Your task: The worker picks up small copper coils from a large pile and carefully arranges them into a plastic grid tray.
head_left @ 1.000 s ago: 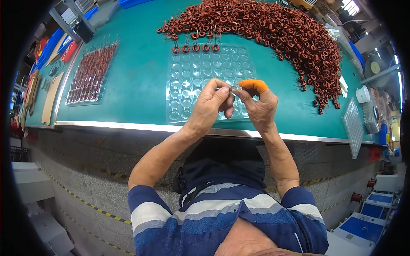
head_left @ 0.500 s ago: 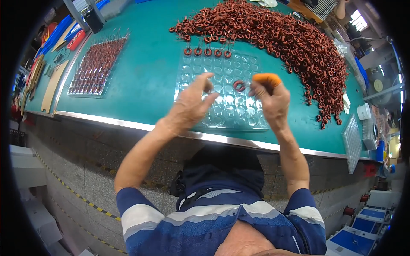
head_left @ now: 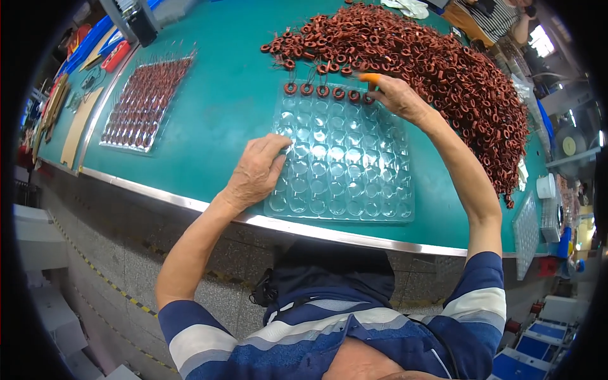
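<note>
A clear plastic blister tray [head_left: 342,220] with rows of round pockets lies on the bench in front of me. Along its far row stand several red ring-shaped coils [head_left: 322,92] with thin wire leads pointing away from me. My right hand [head_left: 400,99], an orange cover on one finger, pinches another wire-wound ring coil [head_left: 368,98] at the right end of that row. Its fingertips partly hide this coil. My left hand [head_left: 255,170] rests at the tray's left edge, thumb and forefinger apart, holding nothing.
A large heap of loose red coils [head_left: 443,76] curves around the far and right sides of the green bench [head_left: 218,101]. At the left lies a filled coil tray [head_left: 147,104]. Stacked clear trays [head_left: 527,228] stand at the right edge. Another person [head_left: 500,22] is at the far right.
My right hand has carried the coil away from me to the far row. My left hand has moved left and down to the tray's edge. The tray appears lower in view.
</note>
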`<state>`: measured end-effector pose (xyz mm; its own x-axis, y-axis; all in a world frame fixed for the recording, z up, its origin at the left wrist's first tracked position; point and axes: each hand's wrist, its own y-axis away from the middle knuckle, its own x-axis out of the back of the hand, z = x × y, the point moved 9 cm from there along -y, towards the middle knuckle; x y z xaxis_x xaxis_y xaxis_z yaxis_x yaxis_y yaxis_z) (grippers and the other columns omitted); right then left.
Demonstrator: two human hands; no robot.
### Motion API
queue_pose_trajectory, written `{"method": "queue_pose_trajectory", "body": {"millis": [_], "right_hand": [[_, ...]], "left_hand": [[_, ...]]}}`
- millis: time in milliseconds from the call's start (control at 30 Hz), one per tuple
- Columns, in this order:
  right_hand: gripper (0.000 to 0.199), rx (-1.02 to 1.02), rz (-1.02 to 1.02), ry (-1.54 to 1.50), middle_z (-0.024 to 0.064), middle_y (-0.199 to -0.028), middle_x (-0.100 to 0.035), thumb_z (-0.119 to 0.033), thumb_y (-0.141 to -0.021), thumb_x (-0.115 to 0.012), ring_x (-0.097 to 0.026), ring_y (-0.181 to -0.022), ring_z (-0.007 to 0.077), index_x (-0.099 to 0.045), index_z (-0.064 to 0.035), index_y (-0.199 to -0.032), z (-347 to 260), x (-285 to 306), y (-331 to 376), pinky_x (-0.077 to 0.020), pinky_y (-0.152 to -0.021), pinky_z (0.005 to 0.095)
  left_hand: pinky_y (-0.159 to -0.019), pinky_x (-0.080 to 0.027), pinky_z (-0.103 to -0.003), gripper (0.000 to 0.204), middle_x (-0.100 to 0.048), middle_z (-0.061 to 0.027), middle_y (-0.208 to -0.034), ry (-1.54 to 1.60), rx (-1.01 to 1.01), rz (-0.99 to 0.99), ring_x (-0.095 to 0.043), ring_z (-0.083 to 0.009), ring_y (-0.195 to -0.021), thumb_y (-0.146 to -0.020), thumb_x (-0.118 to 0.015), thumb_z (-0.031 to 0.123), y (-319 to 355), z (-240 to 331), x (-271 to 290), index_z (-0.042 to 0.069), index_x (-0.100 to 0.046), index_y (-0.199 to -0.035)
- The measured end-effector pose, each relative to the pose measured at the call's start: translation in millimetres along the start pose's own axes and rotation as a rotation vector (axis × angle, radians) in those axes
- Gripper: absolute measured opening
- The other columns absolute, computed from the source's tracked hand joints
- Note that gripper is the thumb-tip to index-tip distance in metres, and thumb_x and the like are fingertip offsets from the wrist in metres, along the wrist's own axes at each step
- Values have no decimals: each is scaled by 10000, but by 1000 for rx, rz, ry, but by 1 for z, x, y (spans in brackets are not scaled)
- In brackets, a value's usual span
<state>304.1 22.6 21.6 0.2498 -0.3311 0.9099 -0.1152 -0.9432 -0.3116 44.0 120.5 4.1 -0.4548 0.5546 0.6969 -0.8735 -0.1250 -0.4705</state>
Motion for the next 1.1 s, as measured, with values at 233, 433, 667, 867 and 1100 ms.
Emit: {"method": "queue_pose_trajectory", "body": {"millis": [233, 433, 667, 867, 1100], "right_hand": [[342, -278, 136, 449, 155, -993, -585, -184, -883, -622, -624, -871, 330, -528, -42, -1180, 31, 83, 68, -518, -733, 415], [330, -559, -73, 630, 189, -919, -591, -214, -903, -582, -627, -899, 345, -503, -40, -1173, 94, 46, 189, -540, -744, 417], [461, -631, -16, 394, 157, -1002, -583, -262, -861, -653, -590, -931, 356, -493, -52, -1240, 44, 51, 181, -488, -836, 438], [388, -437, 85, 252, 186, -1023, -606, -227, -842, -655, -593, -951, 365, -572, -6, -1150, 52, 50, 171, -479, -856, 437], [312, -709, 486, -547, 70, -868, -691, -267, -871, -684, -634, -797, 117, -677, 11, -1013, -13, 51, 152, -516, -740, 268]], "left_hand": [[-905, -417, -398, 276, -607, -144, -1067, 20, 72, 29, -571, -328, -1026, -833, -569, 4, 4, -7, 4, 37, -560, -1106], [-898, -419, -398, 286, -604, -148, -1062, 0, 67, 20, -571, -340, -1018, -832, -563, -3, 2, -4, 0, 36, -560, -1116], [-881, -420, -394, 272, -598, -142, -1043, -17, 37, 42, -574, -324, -1006, -838, -551, -6, 9, -2, 3, 39, -558, -1106], [-878, -415, -402, 277, -592, -133, -1046, -80, -17, 23, -570, -314, -1011, -828, -560, -1, 2, 3, -2, 42, -554, -1101], [-894, -420, -439, 358, -572, -187, -1108, -50, -178, 80, -557, -357, -1025, -842, -572, 52, -40, 82, -31, -3, -511, -1190]]}}
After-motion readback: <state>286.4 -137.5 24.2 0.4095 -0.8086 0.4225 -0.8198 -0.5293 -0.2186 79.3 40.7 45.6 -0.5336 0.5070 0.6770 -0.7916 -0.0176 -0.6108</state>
